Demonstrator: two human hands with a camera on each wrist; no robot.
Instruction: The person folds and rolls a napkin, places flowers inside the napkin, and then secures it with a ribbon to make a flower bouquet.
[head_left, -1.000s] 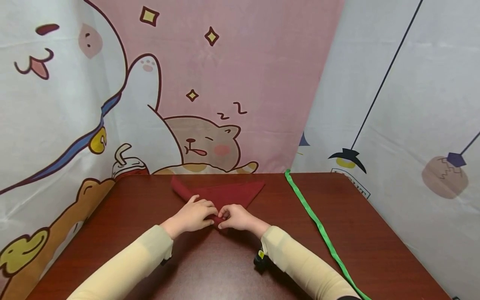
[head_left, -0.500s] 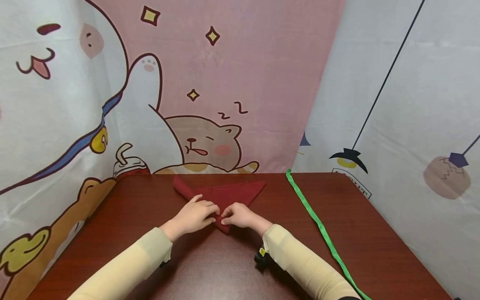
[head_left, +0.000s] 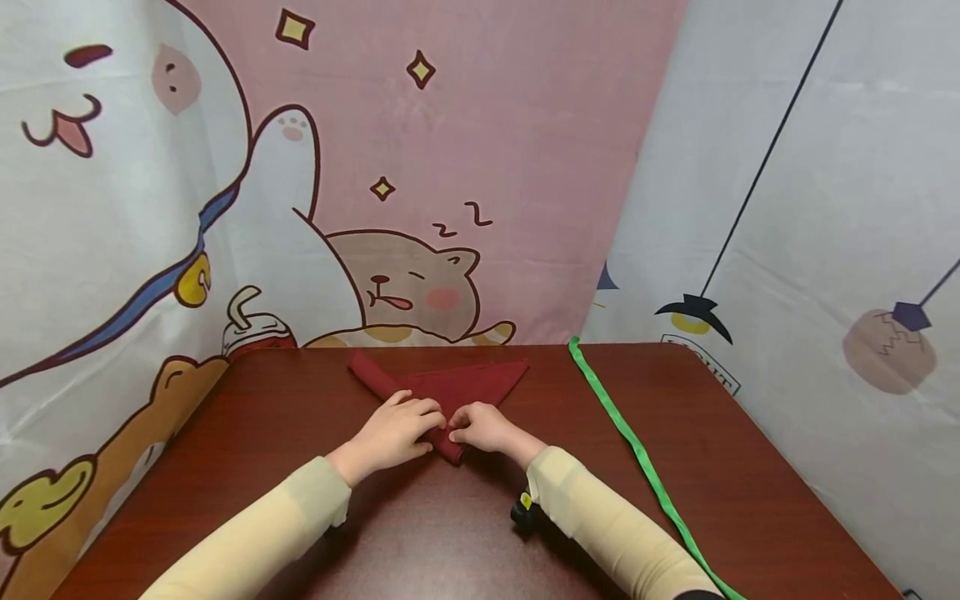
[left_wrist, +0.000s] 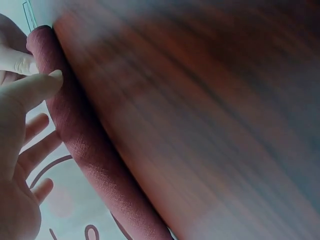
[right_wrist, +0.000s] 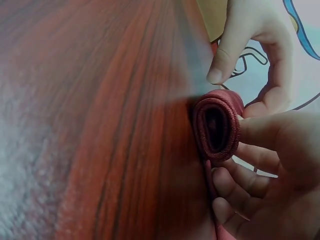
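A dark red cloth (head_left: pixel 468 385) lies towards the table's far edge, a flat triangle at the back and a tube rolled along its near-left side. My left hand (head_left: pixel 393 429) grips the roll near its front end, thumb on the near side and fingers across the top. Right beside it, my right hand (head_left: pixel 486 429) pinches the roll by its front end with thumb and fingertips. The right wrist view looks into the hollow, layered end of the roll (right_wrist: pixel 200 122). Along the left wrist view the roll (left_wrist: pixel 85 145) runs long and even, with the left thumb against it.
A bright green ribbon (head_left: pixel 637 450) stretches down the right side of the brown wooden table (head_left: pixel 442 533). Behind the table hangs a cartoon-printed curtain (head_left: pixel 517 167). A small black device (head_left: pixel 523 515) sits under the right sleeve.
The front end of the roll has come into sight between the hands and looks thicker and rounder. My right hand has shifted slightly right and away from me; the left hand has barely moved.
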